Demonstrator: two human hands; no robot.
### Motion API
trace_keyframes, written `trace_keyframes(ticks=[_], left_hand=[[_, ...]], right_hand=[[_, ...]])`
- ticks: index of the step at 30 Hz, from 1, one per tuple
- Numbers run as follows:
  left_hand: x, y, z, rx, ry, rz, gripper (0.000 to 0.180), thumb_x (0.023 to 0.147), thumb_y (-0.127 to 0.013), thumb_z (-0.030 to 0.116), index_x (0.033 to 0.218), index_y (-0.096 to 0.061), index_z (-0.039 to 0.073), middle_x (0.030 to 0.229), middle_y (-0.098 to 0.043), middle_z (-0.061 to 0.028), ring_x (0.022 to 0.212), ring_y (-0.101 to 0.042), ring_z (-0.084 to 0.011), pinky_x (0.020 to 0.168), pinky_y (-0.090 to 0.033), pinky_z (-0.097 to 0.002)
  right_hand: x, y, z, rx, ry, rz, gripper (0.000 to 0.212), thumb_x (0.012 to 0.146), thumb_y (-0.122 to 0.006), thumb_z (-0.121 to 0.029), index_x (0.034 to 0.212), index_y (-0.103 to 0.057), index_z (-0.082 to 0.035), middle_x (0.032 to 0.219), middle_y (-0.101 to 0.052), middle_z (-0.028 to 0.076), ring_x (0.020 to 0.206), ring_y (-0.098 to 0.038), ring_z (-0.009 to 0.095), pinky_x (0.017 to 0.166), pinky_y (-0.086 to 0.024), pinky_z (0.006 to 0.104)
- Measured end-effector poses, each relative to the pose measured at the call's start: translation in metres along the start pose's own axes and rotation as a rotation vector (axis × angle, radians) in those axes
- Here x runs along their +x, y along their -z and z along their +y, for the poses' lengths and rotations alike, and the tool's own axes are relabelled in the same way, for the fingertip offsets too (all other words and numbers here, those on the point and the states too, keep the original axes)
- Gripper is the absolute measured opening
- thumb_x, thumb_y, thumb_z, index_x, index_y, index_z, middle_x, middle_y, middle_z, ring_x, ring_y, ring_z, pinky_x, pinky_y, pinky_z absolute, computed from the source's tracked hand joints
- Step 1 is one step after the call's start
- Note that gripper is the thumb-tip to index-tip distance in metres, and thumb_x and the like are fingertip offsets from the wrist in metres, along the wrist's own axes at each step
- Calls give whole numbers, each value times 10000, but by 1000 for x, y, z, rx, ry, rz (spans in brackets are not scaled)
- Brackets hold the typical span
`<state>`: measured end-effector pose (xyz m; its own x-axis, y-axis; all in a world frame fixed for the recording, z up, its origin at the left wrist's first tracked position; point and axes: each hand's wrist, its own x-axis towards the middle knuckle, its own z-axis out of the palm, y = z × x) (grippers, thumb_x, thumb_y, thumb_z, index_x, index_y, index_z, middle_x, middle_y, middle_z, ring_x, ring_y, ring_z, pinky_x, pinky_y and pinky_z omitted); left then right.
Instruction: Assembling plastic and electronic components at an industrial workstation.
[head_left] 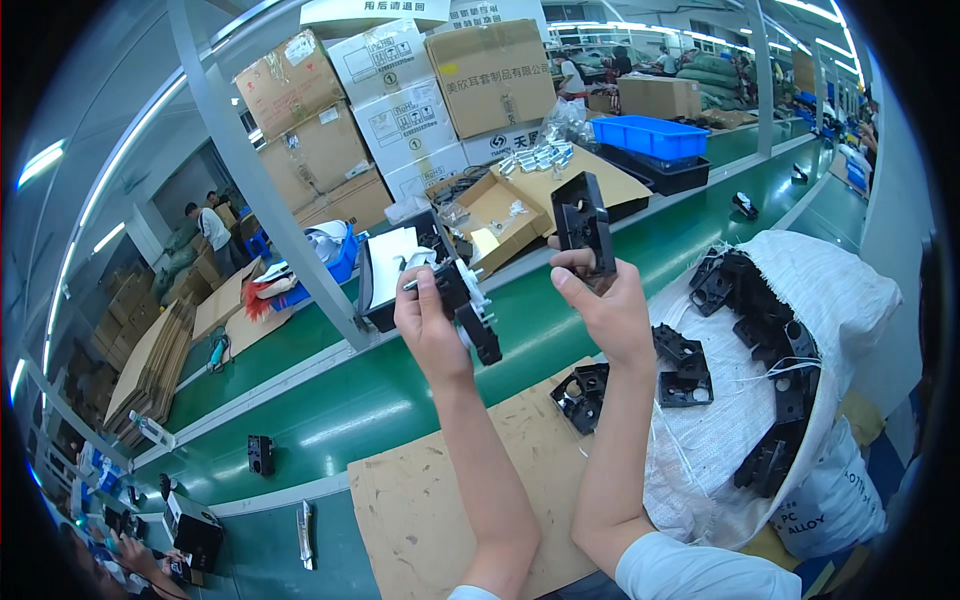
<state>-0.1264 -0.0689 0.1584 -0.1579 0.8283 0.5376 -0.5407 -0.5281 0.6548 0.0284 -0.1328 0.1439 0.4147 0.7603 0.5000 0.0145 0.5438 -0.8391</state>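
My left hand is closed round a black plastic assembly with white parts along its right side; a thin metal-looking tip shows by the thumb. In my right hand a black plastic housing is gripped at its lower end and held upright, its hollow side facing me. The two pieces are apart, above the green conveyor belt. Close to my right forearm, more black housings lie on a white woven sack. Another black housing rests on the cardboard sheet.
Beyond the belt stand an open cardboard tray, a blue bin and stacked cartons. A metal post rises at left. Single black parts sit on the belt. Another person's hand works at lower left.
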Motion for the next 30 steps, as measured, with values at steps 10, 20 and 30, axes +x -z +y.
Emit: trace_keyframes(ticks=[10,20,30], left_hand=[[-8,5,24,76,-28,-5,199,1048,-462,200,968,-558,46,831,-632,-27,714,-612,-73,622,-508,-225],[-13,-4,32,78,-48,61,219,1040,-501,241,969,-554,41,803,-611,-15,669,-571,-63,560,-456,-212],[-15,-5,29,131,-89,30,242,1043,-496,237,925,-558,34,760,-588,10,621,-503,-28,521,-374,-184]], right_hand=[[-1,3,4,248,6,-373,481,975,-540,-397,1058,-663,60,1047,-670,128,859,-610,145,746,-484,296],[-11,-13,-14,255,6,-465,677,853,-739,-271,1376,-383,-29,1216,-519,150,991,-580,201,863,-501,354],[-13,-16,-15,197,6,-546,701,897,-686,-260,1461,-325,-55,1263,-499,170,987,-576,203,863,-507,355]])
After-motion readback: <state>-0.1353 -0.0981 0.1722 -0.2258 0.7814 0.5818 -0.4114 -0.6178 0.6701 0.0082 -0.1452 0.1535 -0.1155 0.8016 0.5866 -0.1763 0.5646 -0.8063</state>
